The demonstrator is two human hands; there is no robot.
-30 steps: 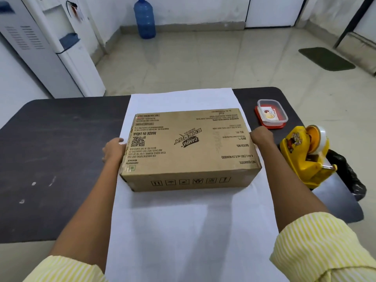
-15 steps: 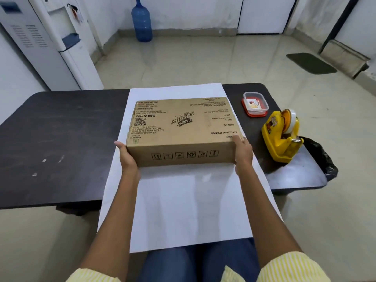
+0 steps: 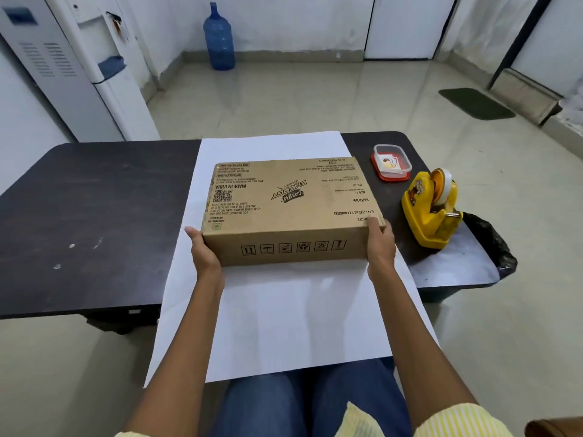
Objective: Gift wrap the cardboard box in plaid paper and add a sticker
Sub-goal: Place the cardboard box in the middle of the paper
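Note:
The brown printed cardboard box (image 3: 293,203) lies flat on a large sheet of paper (image 3: 284,310) that shows only a white face; no plaid is visible. The paper runs across the dark table (image 3: 94,216) and hangs over the near edge onto my lap. My left hand (image 3: 203,252) presses against the box's left side at the near corner, thumb up beside it. My right hand (image 3: 380,244) holds the near right corner, thumb over the top edge. A small clear container with a red lid (image 3: 391,162) holding a sticker sits at the back right.
A yellow tape dispenser (image 3: 429,209) stands on the table right of the box, with a black bag (image 3: 492,244) at the table's right end. A water dispenser (image 3: 94,74) and a blue water bottle (image 3: 219,39) stand on the floor beyond.
Both hands have slid along the box's sides from the middle to the near corners. The view has pulled back, so the paper's overhanging near edge and my lap now show.

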